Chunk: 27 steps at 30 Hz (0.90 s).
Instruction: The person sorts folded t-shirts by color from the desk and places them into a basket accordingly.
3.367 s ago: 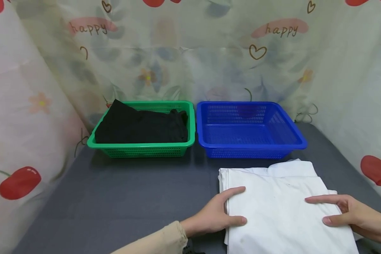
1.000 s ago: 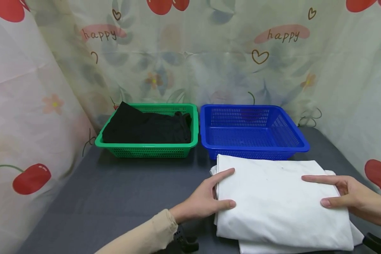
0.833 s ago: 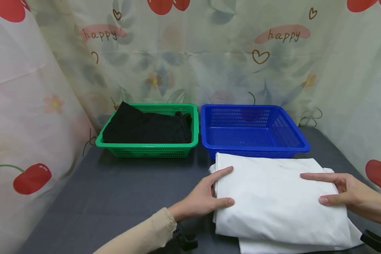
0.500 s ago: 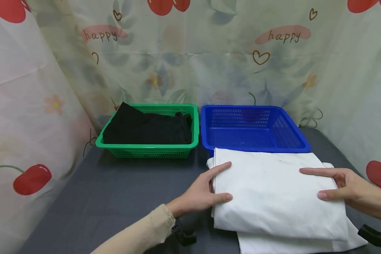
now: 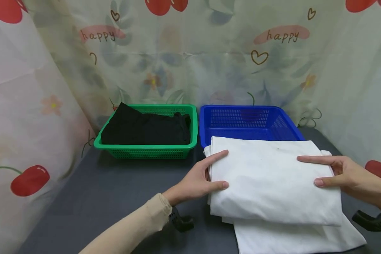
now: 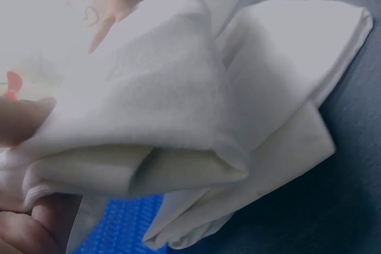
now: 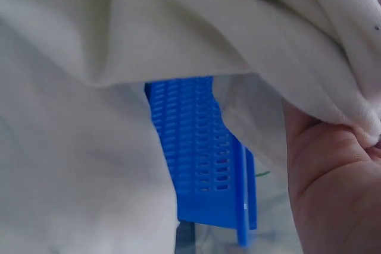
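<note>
A folded white cloth (image 5: 273, 180), which looks like a garment, is held between both hands just in front of the blue basket. My left hand (image 5: 198, 180) grips its left edge, and in the left wrist view the thumb (image 6: 27, 117) lies on top with other fingers (image 6: 36, 224) underneath. At the right edge, my right hand (image 5: 346, 176) holds it with thumb and index finger on the upper face; the remaining fingers are mostly hidden. A looser white part (image 5: 292, 236) of the cloth hangs or trails below, towards the front. Its upper edge covers the front rim of the blue basket (image 5: 238, 132).
To the left of the blue basket stands a green basket (image 5: 146, 146) containing a folded black cloth (image 5: 146, 128). Both are on the dark grey tabletop (image 5: 114, 183). Printed curtains (image 5: 184, 70) close off the back and sides. Black wrist devices (image 5: 182, 220) sit below the hands.
Both hands have lifted the white cloth and carried it forward, towards the blue basket, whose front rim it now hides. More of the trailing white part shows below. The baskets stay put.
</note>
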### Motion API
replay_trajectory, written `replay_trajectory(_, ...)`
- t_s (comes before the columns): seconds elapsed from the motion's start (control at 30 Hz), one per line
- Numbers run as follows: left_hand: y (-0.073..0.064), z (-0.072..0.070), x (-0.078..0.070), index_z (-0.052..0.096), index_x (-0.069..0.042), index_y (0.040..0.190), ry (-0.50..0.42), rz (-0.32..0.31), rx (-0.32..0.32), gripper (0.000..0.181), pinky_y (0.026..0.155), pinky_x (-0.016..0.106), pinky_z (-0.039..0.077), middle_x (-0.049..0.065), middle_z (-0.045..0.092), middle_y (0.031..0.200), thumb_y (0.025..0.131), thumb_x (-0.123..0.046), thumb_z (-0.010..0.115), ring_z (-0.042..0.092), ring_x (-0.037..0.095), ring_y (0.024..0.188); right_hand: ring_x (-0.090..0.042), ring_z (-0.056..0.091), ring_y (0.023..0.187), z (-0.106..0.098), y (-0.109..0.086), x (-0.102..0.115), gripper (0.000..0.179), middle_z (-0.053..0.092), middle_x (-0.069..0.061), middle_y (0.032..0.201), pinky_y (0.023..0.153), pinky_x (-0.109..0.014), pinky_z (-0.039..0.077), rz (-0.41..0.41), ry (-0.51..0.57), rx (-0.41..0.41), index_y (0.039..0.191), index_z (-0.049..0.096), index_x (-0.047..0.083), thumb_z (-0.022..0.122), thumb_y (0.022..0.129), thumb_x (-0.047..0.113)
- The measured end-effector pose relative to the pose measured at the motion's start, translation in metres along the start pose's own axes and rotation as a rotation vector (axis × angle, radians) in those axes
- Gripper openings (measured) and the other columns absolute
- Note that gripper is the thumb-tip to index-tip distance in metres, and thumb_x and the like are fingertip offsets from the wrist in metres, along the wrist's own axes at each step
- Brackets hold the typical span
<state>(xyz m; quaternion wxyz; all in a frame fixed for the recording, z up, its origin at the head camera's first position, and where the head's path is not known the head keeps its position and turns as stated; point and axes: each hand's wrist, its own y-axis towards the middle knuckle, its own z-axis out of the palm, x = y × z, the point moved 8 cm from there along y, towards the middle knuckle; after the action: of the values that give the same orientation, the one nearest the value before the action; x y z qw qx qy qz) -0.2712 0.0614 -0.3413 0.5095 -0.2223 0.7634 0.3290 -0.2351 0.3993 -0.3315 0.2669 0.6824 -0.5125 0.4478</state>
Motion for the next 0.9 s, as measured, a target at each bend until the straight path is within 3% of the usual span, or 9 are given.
replay_trajectory(0.1, 0.006, -0.006, -0.004, 0.033, -0.024, 0.155, 0.012, 0.008, -0.005, 0.079, 0.091, 0.031, 0.050, 0.001, 0.036, 0.150, 0.089, -0.011, 0.075, 0.051, 0.016, 0.119, -0.011, 0.015, 0.136, -0.004, 0.004, 0.007, 0.057, 0.032, -0.010, 0.147, 0.088, -0.023, 0.045, 0.018, 0.022, -0.004, 0.148, 0.046, 0.014, 0.062, 0.095, 0.002)
replay_trajectory(0.17, 0.011, -0.010, -0.006, 0.033, -0.024, 0.155, 0.026, 0.012, -0.010, 0.080, 0.091, 0.031, 0.050, 0.001, 0.036, 0.151, 0.089, -0.011, 0.075, 0.051, 0.017, 0.119, -0.009, 0.013, 0.139, -0.007, 0.007, 0.011, 0.058, 0.018, 0.000, 0.158, 0.090, -0.022, 0.045, 0.022, 0.050, -0.009, 0.148, 0.046, 0.015, 0.063, 0.095, 0.001)
replay_trajectory(0.33, 0.024, -0.018, -0.009, 0.033, -0.023, 0.155, 0.055, 0.021, -0.017, 0.081, 0.092, 0.031, 0.050, 0.003, 0.036, 0.151, 0.088, -0.011, 0.076, 0.050, 0.016, 0.122, -0.006, 0.030, 0.135, -0.012, 0.016, 0.023, 0.059, 0.017, -0.004, 0.159, 0.091, -0.029, 0.049, -0.043, 0.107, 0.004, 0.149, 0.043, 0.009, 0.061, 0.094, -0.005)
replay_trajectory(0.53, 0.042, -0.032, -0.009, 0.032, -0.022, 0.155, 0.055, 0.016, -0.018, 0.081, 0.095, 0.032, 0.048, -0.002, 0.031, 0.153, 0.088, -0.013, 0.076, 0.045, 0.014, 0.128, -0.009, 0.017, 0.141, -0.025, 0.031, 0.032, 0.060, 0.009, -0.004, 0.161, 0.092, -0.025, 0.047, -0.065, 0.114, -0.003, 0.150, 0.042, 0.009, 0.060, 0.095, -0.005)
replay_trajectory(0.67, 0.055, -0.044, -0.008, 0.033, -0.023, 0.155, 0.048, -0.001, -0.042, 0.081, 0.097, 0.033, 0.046, -0.005, 0.031, 0.153, 0.087, -0.014, 0.077, 0.042, 0.013, 0.130, -0.011, 0.033, 0.136, -0.031, 0.046, 0.041, 0.060, 0.018, -0.007, 0.158, 0.088, -0.029, 0.051, -0.106, 0.132, 0.014, 0.150, 0.041, 0.007, 0.058, 0.094, -0.009)
replay_trajectory(0.8, 0.070, -0.057, -0.005, 0.035, -0.022, 0.154, 0.062, -0.013, -0.085, 0.081, 0.098, 0.033, 0.045, -0.004, 0.031, 0.153, 0.086, -0.013, 0.079, 0.040, 0.013, 0.132, -0.019, 0.056, 0.120, -0.037, 0.062, 0.045, 0.060, 0.038, -0.014, 0.148, 0.085, -0.036, 0.054, -0.120, 0.187, 0.034, 0.150, 0.039, 0.004, 0.055, 0.095, -0.011)
replay_trajectory(0.9, 0.082, -0.067, -0.002, 0.036, -0.020, 0.153, 0.063, -0.031, -0.130, 0.080, 0.096, 0.034, 0.047, -0.001, 0.033, 0.150, 0.086, -0.011, 0.078, 0.045, 0.016, 0.127, -0.019, 0.060, 0.115, -0.044, 0.074, 0.045, 0.060, 0.049, -0.014, 0.140, 0.084, -0.035, 0.054, -0.112, 0.264, 0.022, 0.150, 0.039, 0.004, 0.054, 0.095, -0.013)
